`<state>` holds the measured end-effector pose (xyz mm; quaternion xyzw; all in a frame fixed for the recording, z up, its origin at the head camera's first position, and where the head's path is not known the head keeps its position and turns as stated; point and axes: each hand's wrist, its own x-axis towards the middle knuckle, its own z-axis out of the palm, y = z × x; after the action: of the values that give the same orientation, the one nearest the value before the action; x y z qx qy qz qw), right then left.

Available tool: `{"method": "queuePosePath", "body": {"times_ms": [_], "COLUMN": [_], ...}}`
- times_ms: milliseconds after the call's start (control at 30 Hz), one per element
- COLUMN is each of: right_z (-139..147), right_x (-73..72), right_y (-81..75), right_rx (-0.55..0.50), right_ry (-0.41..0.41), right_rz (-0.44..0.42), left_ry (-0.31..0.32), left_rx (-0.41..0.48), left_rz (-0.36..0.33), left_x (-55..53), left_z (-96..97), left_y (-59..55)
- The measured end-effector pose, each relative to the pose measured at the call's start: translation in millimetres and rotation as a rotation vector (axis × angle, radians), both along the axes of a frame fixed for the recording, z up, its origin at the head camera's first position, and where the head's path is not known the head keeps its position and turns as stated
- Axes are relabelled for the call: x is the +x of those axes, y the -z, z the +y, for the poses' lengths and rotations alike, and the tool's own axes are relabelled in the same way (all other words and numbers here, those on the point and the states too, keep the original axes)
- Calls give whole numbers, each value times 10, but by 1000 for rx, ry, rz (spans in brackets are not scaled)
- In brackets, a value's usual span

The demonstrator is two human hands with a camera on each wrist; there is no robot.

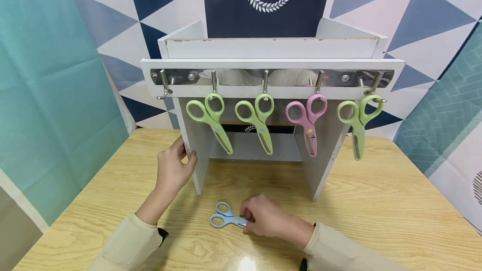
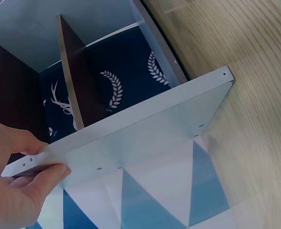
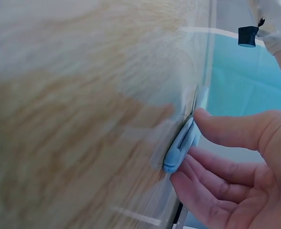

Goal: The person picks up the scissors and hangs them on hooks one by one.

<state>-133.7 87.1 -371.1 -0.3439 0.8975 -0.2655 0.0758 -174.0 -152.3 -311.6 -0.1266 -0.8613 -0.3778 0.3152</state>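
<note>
Blue scissors (image 1: 227, 217) lie on the wooden table in front of the white rack (image 1: 273, 91), handle rings toward the left. My right hand (image 1: 268, 217) pinches them at the blade end. In the right wrist view, thumb and fingers are on either side of the blue scissors (image 3: 179, 147), which are close to the tabletop. With my left hand (image 1: 172, 165) I grip the front edge of the rack's left side panel (image 1: 193, 154). The left wrist view shows thumb and fingers of that hand (image 2: 21, 179) around the panel's edge (image 2: 131, 112).
Along the rack's front runs a metal hook strip (image 1: 241, 77). Three green scissors (image 1: 214, 121) and one pink pair (image 1: 309, 124) hang from it by their handles. The leftmost hook (image 1: 164, 83) holds nothing. Behind the rack is a patterned cloth (image 1: 113, 24).
</note>
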Motion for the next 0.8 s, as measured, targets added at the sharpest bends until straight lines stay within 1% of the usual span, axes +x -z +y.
{"method": "queuePosePath", "body": {"times_ms": [267,467,800], "right_z": [-51,-80,-78], "right_x": [5,14,22], "right_y": [-4,-2,30], "right_rx": [56,60,60], "right_ry": [35,70,63], "right_rz": [12,16,27], "left_ry": [3,1,16], "left_rx": [-2,0,11], "left_rz": [7,6,-10], "left_x": [1,2,0], "left_z": [-6,-6,-5], "left_y": [0,-8,2]}}
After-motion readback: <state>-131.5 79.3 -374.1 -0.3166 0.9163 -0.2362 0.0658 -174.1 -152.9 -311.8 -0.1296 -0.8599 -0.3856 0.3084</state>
